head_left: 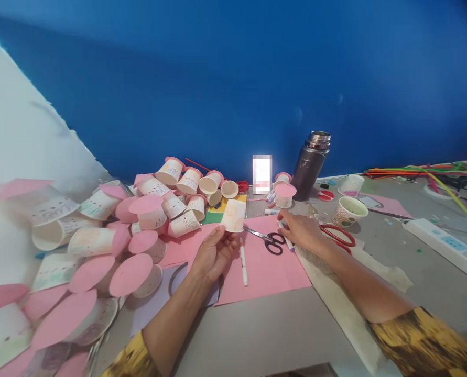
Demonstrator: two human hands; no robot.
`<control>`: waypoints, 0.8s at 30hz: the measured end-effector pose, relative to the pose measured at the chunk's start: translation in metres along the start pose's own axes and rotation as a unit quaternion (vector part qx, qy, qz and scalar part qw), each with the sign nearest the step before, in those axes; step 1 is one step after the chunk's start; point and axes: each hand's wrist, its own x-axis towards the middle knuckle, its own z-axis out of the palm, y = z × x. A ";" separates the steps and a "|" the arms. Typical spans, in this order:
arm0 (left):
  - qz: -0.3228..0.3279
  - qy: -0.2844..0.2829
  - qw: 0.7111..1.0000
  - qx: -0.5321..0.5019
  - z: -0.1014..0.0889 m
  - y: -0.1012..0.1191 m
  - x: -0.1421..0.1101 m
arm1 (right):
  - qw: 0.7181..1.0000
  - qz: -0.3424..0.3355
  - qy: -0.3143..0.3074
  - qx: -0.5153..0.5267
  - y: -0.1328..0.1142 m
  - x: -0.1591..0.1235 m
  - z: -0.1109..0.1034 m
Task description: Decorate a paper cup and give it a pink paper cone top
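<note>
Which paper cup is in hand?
The paper cup with faint orange marks, held in the left hand over the pink sheet. Neither hand touches any of the other cups.

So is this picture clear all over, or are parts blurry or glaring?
In the head view: the white rectangle glares, with blocky edges, before the blue wall; the uppermost far-left cup looks hazy and stretched; the cup in the left hand looks clearer.

Paper cup (234,214), in left hand (214,252); purple-ended marker (290,243), at right hand (302,229); black-handled scissors (268,238), between hands, on pink paper (270,276).
</note>
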 end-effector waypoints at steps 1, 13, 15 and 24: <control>-0.002 0.004 1.000 -0.002 0.000 0.000 0.000 | 1.000 -0.009 -0.003 -0.001 0.000 -0.001 0.000; -0.044 0.028 0.998 -0.038 0.001 0.004 0.001 | 0.973 -0.040 0.002 0.227 0.000 -0.003 -0.008; -0.054 0.025 0.997 -0.044 0.003 0.004 -0.001 | 0.914 -0.050 0.008 0.402 0.001 -0.002 -0.009; -0.120 -0.002 0.987 -0.104 0.010 0.004 -0.012 | 0.840 -0.159 0.004 0.520 -0.012 -0.010 -0.014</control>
